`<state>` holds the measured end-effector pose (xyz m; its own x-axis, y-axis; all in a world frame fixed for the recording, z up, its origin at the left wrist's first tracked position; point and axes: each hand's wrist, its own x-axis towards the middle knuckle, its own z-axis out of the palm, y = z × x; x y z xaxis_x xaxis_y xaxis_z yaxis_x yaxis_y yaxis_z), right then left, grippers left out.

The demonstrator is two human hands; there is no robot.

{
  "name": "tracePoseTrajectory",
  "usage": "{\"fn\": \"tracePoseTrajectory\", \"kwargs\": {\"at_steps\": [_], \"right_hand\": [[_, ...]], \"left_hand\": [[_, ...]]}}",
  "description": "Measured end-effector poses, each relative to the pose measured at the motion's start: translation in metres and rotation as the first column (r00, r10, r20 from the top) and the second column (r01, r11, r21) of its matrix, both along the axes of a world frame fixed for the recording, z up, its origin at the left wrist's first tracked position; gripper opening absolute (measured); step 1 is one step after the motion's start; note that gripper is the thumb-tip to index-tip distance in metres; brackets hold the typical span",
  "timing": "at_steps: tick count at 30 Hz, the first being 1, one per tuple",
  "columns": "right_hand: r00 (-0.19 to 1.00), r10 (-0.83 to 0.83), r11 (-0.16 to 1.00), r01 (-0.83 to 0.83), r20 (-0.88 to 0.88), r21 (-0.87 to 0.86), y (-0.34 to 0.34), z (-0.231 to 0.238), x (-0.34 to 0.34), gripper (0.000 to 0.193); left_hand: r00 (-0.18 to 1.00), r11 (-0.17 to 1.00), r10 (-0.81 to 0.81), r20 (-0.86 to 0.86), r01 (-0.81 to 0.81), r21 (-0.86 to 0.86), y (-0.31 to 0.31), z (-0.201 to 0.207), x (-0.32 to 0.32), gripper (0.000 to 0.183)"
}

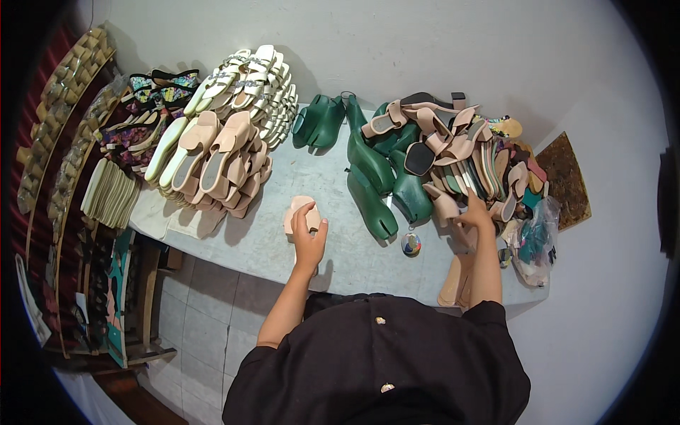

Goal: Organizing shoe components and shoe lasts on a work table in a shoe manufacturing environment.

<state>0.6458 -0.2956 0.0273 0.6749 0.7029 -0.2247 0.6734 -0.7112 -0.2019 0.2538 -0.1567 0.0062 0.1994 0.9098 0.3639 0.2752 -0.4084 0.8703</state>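
My left hand (pixel 309 244) is over a pale pink sandal (pixel 291 207) on the table. Its fingers curve over the sandal, with the thumb held apart from them; the hand hides part of the sandal. On the right, my right hand (pixel 479 214) reaches to the near edge of a heap of sandals and soles (pixel 467 166), fingers spread, the index finger stretched toward the soles. Beside its thumb lies a pink sandal (pixel 443 204). Green shoe lasts (pixel 370 202) lie between my hands.
Stacked pink sandals (pixel 227 152) and white sandals (pixel 258 78) stand at the left of the table (pixel 283 255). A round tin-like object (pixel 411 244), tan soles (pixel 453 280) and a clear plastic bag (pixel 536 244) lie at the right. A rack (pixel 71 134) stands far left.
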Motion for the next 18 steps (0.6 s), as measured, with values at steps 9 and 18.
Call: {"fn": "tracePoseTrajectory", "kwargs": {"at_steps": [9,18], "right_hand": [[0.992,0.095,0.985,-0.081,0.085,-0.154,-0.005,-0.029,-0.044,0.088],[0.958,-0.011,0.994,-0.021,0.285,0.110,-0.017,-0.039,-0.054,0.034]], "left_hand": [[1.000,0.999,0.017,0.010,-0.017,-0.031,-0.012,-0.010,-0.011,0.034],[0.994,0.992,-0.098,0.040,0.101,-0.079,-0.023,-0.004,-0.007,0.028]]}}
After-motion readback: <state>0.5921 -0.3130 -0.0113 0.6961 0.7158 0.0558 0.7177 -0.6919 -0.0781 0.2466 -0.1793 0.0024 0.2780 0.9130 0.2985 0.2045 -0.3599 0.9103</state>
